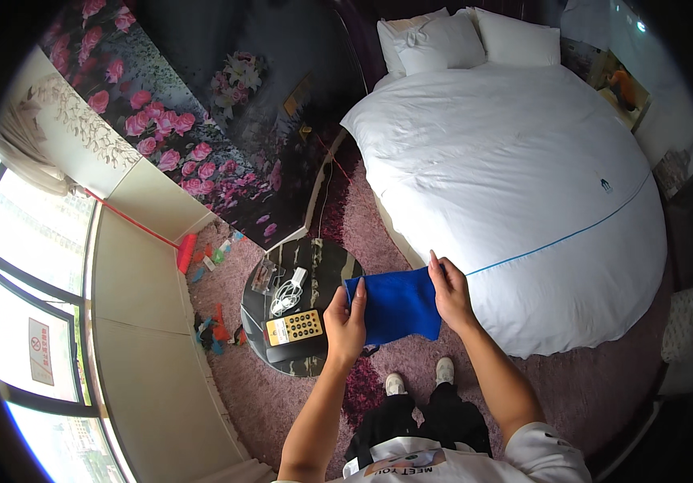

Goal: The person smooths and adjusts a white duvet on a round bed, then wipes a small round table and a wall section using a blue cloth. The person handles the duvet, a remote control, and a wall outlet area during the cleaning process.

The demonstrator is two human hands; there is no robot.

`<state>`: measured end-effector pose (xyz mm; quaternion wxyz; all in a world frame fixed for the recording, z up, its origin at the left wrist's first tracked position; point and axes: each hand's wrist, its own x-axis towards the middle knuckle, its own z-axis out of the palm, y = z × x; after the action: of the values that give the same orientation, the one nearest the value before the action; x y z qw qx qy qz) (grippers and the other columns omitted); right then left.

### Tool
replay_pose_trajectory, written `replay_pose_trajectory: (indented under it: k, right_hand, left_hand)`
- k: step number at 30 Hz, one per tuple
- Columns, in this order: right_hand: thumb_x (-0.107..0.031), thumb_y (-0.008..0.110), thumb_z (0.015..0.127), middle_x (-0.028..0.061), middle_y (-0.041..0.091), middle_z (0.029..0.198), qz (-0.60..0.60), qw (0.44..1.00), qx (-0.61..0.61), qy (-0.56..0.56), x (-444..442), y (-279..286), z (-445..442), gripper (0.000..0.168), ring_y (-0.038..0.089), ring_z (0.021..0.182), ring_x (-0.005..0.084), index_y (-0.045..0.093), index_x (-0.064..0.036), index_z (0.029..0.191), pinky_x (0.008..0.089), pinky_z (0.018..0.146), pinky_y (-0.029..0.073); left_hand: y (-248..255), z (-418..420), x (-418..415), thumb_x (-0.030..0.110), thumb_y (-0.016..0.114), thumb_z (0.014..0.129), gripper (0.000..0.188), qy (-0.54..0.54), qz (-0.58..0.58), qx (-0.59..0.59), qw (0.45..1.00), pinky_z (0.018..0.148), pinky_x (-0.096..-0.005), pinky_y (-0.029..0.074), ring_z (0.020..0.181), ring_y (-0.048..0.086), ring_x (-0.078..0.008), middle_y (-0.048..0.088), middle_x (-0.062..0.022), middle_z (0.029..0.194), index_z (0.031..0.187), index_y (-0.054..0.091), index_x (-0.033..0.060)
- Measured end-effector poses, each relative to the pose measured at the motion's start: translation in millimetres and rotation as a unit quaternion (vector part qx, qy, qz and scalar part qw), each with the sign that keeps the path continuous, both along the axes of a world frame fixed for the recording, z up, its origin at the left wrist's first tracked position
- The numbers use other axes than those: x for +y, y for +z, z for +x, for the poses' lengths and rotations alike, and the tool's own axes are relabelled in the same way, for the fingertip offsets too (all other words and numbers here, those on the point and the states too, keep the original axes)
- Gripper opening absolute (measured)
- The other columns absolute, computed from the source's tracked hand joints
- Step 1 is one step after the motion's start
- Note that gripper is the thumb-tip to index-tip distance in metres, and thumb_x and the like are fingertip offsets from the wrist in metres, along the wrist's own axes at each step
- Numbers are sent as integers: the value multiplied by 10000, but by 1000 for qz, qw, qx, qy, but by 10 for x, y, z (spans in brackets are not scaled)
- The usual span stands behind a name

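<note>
A blue cloth (401, 307) hangs spread between my two hands, above the carpet and beside the round table. My left hand (348, 320) pinches its left edge near the upper corner, thumb against the fabric. Its right edge is gripped by my right hand (450, 293), with a fingertip pointing up past the corner. Just left of my left hand, a telephone with a yellow keypad (295, 328) lies on the dark marbled round table (337, 259). A coiled white cable (287, 297) with a white plug and a small clear item (264, 278) are also on the tabletop.
A round bed with a white duvet (503, 181) and pillows (518, 37) fills the right side. Colourful scraps (217, 326) lie on the pink carpet (238, 386) left of the table. A red broom (186, 253) leans by the window wall. My shoes (395, 384) are below the cloth.
</note>
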<state>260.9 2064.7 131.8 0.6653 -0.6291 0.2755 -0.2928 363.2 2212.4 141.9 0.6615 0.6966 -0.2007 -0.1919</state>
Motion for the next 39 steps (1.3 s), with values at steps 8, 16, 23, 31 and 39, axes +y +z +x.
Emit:
replay_pose_trajectory:
  k: [8, 16, 23, 31, 39]
  right_hand:
    - [-179, 429, 946, -31, 354, 551, -116, 991, -66, 23, -520, 342, -453, 288, 295, 493, 37, 459, -15, 710, 214, 450, 260]
    - [-158, 441, 936, 7, 374, 495, -273, 961, -36, -12, -1054, 415, -905, 311, 337, 442, 50, 463, -6, 666, 238, 412, 272]
    - [-406, 303, 939, 2, 462, 612, -50, 984, -128, 117, -1525, 605, -1039, 476, 430, 569, 68, 511, -34, 727, 238, 530, 359]
    - [-615, 267, 869, 144, 580, 1064, 578, 742, -192, 279, -1354, -448, -296, 742, 588, 932, 209, 449, 18, 1212, 318, 824, 488]
    - [-403, 456, 904, 113, 481, 1232, 515, 745, 52, 422, -1227, -384, 922, 568, 515, 1074, 189, 320, -31, 1311, 348, 913, 437]
  left_hand:
    - [339, -329, -472, 186, 616, 854, 201, -49, -10, -12, 999, 561, -179, 370, 610, 439, -35, 541, 26, 666, 813, 577, -6]
    - [572, -753, -974, 144, 568, 880, 222, 24, 27, -228, 973, 487, -205, 309, 551, 372, -40, 450, 6, 567, 718, 524, -3]
    - [516, -844, -1274, 160, 493, 917, 301, 53, -23, -244, 968, 421, -272, 254, 473, 293, -75, 348, -33, 500, 659, 453, 12]
    - [240, -211, -1392, 397, 461, 916, 474, 138, 130, -94, 977, 413, -264, 259, 450, 316, -56, 357, -7, 475, 745, 571, -31]
    - [-393, 1018, -1017, 322, 411, 950, 465, 267, 140, -105, 948, 468, -287, 278, 513, 293, -94, 330, -31, 519, 643, 439, -27]
